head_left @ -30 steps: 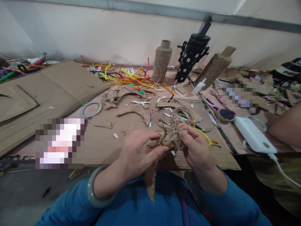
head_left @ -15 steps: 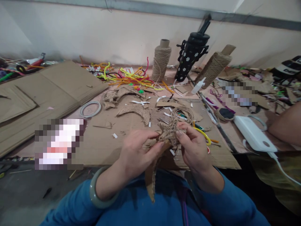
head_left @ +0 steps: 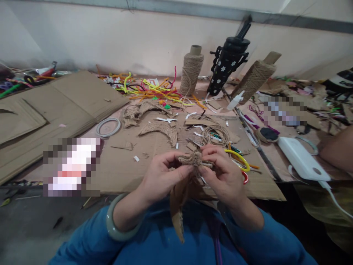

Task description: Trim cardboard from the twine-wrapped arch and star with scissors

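Observation:
Between both hands, in front of my chest, is a twine-wrapped star shape (head_left: 195, 159) with rough points. Its near side is partly hidden by my fingers. My left hand (head_left: 162, 176) pinches its left side between thumb and fingers. My right hand (head_left: 227, 175) is closed on the right side, its thumb pressed near the middle. Below the star hangs a curved, pointed cardboard piece (head_left: 177, 209) with a twine-covered edge; whether the two are joined cannot be told. Beyond the hands, a twine-covered crescent (head_left: 161, 129) and a twine coil (head_left: 204, 137) lie on a cardboard sheet (head_left: 124, 176).
Twine spools (head_left: 191, 73) and a black flowered glue gun (head_left: 227, 70) stand at the back, near a small white bottle (head_left: 235, 100). Colourful pipe cleaners (head_left: 154, 88) lie behind. A yellow handle loop (head_left: 244, 158) is by my right hand; a white power bank (head_left: 303, 158) sits right.
The star has been tipped, from facing up to nearly edge-on. My left hand has shifted up onto its side, and both thumbs now press close together at its middle.

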Motion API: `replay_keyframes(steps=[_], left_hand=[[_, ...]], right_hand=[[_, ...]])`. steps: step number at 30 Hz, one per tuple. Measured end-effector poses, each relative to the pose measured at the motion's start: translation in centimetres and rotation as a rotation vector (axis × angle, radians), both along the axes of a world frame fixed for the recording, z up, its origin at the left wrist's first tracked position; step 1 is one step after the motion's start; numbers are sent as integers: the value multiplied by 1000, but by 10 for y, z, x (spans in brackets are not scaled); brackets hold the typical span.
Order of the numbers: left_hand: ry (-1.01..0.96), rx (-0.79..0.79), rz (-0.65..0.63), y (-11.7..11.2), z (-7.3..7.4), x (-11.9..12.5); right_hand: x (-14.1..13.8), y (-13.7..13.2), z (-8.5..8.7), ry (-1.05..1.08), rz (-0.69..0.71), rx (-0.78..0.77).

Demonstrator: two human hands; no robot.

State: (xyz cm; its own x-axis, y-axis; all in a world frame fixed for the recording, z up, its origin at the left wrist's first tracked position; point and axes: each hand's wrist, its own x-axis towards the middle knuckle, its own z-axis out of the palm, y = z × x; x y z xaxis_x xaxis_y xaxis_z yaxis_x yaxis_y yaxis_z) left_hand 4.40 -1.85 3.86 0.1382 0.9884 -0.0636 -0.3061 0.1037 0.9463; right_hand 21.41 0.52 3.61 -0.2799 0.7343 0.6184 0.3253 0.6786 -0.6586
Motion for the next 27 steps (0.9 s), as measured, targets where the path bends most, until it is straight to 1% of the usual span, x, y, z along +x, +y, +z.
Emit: replay_keyframes(steps=[4, 9, 13, 17, 20, 23, 25, 27], left_hand=[[48, 37, 2, -1, -2, -2], [115, 90, 38, -2, -3, -2], [160, 135, 51, -2, -3, -3], [293, 227, 50, -1, 0, -6], [400, 334, 28, -1, 8, -6], [431, 352, -12, 0, 16, -6], [425, 319, -31, 1, 18, -6], [397, 291, 2, 1, 16, -7]], right_hand=[[-1, 0, 1, -7, -4, 18], [-3, 0, 2, -5, -8, 32], [0, 1, 4, -27, 32, 9], [6, 2, 14, -117, 56, 21], [10, 2, 26, -281, 134, -6], [13, 2, 34, -363, 204, -42], [14, 3, 34, -324, 199, -62], [16, 4, 28, -206, 133, -164]])
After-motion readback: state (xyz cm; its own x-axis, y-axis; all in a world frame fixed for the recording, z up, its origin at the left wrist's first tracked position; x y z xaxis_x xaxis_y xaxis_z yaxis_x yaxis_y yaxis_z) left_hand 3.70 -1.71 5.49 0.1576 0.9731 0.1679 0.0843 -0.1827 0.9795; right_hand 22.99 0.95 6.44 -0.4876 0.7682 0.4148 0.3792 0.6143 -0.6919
